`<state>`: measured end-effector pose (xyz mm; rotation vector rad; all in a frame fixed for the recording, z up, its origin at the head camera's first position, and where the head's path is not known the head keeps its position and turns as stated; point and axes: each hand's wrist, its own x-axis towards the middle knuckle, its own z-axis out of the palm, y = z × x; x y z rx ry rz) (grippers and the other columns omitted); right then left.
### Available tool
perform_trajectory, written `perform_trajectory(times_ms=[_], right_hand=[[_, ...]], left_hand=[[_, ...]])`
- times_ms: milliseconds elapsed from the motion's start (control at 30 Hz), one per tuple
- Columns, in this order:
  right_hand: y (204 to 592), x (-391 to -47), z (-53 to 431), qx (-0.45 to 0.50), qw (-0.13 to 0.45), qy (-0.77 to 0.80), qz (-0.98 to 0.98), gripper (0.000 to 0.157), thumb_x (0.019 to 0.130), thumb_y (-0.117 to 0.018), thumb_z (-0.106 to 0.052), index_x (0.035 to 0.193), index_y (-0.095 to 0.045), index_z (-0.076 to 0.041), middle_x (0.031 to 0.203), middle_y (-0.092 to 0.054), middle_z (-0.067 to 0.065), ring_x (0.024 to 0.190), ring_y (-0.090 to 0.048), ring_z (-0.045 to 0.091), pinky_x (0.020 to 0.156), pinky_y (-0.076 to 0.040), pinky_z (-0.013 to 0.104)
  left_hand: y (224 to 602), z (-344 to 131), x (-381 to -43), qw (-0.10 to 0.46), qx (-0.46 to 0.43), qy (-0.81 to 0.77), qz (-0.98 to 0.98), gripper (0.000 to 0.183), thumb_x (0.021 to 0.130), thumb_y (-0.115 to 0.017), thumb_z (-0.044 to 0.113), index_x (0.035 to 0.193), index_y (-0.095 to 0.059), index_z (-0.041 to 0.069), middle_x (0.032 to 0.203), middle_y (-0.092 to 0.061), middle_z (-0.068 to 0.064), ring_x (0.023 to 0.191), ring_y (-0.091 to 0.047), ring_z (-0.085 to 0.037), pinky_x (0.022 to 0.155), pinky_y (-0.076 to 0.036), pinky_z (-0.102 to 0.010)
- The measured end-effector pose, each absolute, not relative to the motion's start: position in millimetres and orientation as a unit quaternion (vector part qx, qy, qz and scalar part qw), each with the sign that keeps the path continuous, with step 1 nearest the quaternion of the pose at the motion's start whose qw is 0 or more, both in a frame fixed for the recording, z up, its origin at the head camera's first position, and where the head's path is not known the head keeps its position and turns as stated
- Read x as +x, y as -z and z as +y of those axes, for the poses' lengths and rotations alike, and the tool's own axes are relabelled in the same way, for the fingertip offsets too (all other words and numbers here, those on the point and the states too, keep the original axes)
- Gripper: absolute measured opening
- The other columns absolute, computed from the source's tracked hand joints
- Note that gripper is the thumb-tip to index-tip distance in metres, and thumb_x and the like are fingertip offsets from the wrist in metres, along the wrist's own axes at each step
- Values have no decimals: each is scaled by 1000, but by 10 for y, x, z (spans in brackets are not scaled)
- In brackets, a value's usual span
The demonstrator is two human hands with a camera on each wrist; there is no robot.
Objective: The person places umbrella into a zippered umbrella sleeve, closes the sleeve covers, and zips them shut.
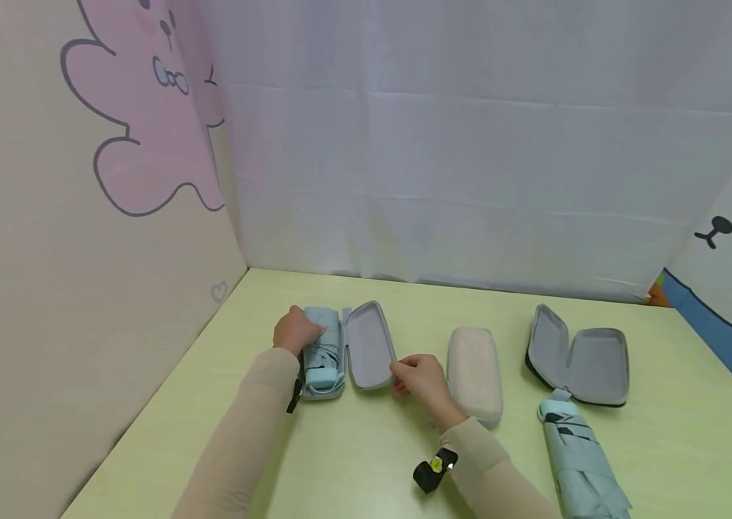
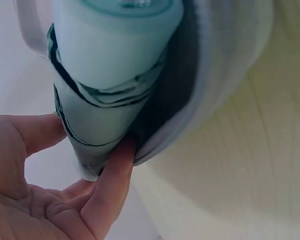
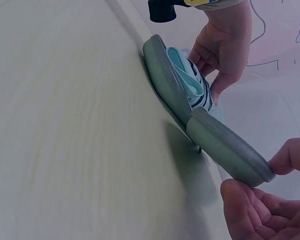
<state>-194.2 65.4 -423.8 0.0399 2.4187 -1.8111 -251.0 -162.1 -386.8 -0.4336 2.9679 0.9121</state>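
Observation:
A folded light-blue umbrella point(image 1: 323, 342) lies in one half of an opened hard zip case with a grey lining, at the table's left. My left hand point(image 1: 296, 331) grips the umbrella near its far end, thumb on one side and fingers on the other; the left wrist view shows fingertips point(image 2: 121, 162) between umbrella and case wall. Its wrist strap loops beside the handle. My right hand point(image 1: 423, 382) pinches the outer edge of the case lid point(image 1: 371, 346). In the right wrist view that lid point(image 3: 227, 150) stands tilted, raised off the table at its outer edge.
Right of my right hand lies a closed cream case point(image 1: 475, 371). Farther right stands another opened grey-lined case point(image 1: 599, 364), with a second folded umbrella point(image 1: 580, 461) in front of it. A curtain point(image 1: 457, 180) hangs behind the pale yellow table point(image 1: 353, 461).

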Motion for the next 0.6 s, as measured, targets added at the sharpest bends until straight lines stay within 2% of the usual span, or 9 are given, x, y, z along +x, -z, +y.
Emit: perform_trajectory(times_ms=[133,233,333,467,600], right_hand=[[4232,-1935,653,11,57,594,802,18,82,-60,-8,84,-66,9,62,-61,7,52,-60,16,55,-53,33],[4221,-1925,653,10,55,592,804,18,82,-60,-8,84,-66,9,61,-61,7,52,-59,16,55,-53,33],[4202,-1912,650,7,55,587,808,18,82,-60,-9,84,-66,8,61,-61,7,52,-59,16,55,-53,33],[4184,-1910,646,7,51,577,815,18,83,-60,-10,83,-67,7,61,-62,7,52,-59,15,54,-53,33],[4182,-1916,645,7,49,572,819,19,83,-60,-10,84,-66,7,61,-62,7,51,-59,15,53,-53,31]], left_hand=[[3851,-1665,-2497,15,-130,-287,949,60,83,-67,27,122,-44,-13,113,-55,-28,100,-55,-38,85,-45,-46],[3841,-1684,-2479,21,-126,-291,948,58,82,-69,25,121,-47,-12,112,-56,-27,95,-56,-36,80,-47,-44],[3838,-1690,-2456,45,-127,-289,948,48,80,-71,25,110,-56,-10,101,-60,-22,83,-56,-31,69,-49,-39],[3860,-1690,-2442,68,-130,-281,948,37,79,-72,26,97,-62,-5,87,-60,-14,71,-54,-26,58,-45,-33],[3885,-1680,-2432,48,-141,-266,953,46,78,-73,29,107,-59,-4,96,-61,-16,78,-56,-28,63,-47,-36]])
